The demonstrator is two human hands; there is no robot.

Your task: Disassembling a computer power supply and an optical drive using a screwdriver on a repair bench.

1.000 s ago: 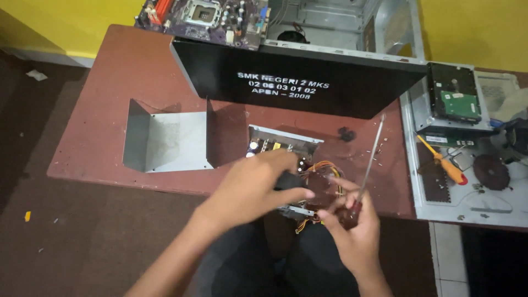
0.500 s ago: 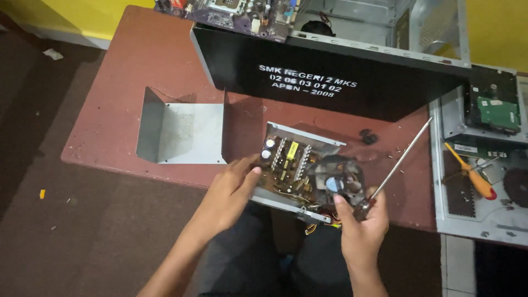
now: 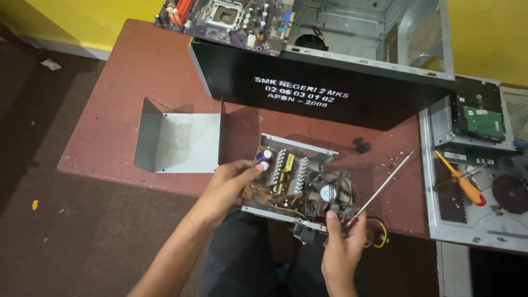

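An opened power supply unit (image 3: pixel 294 179), with its circuit board, heat sinks and a small fan showing, lies at the near edge of the reddish-brown table (image 3: pixel 137 82). My left hand (image 3: pixel 228 184) grips its left side, thumb on the board by the capacitors. My right hand (image 3: pixel 341 242) presses on the unit's near right corner and holds a long screwdriver (image 3: pixel 382 187) by its dark red handle, the shaft slanting up to the right over the table.
A bent grey metal cover (image 3: pixel 179 142) lies left of the unit. Behind stands a black computer case (image 3: pixel 324 88) with a motherboard (image 3: pixel 231 16) at its back left. On the right a grey panel (image 3: pixel 489 220) carries a hard drive (image 3: pixel 481 121) and an orange-handled screwdriver (image 3: pixel 462 179). Loose screws (image 3: pixel 391 160) dot the table.
My left hand has slid off the top of the unit to its left side, uncovering the board and fan. The view has shifted left and closer. The right hand keeps the screwdriver.
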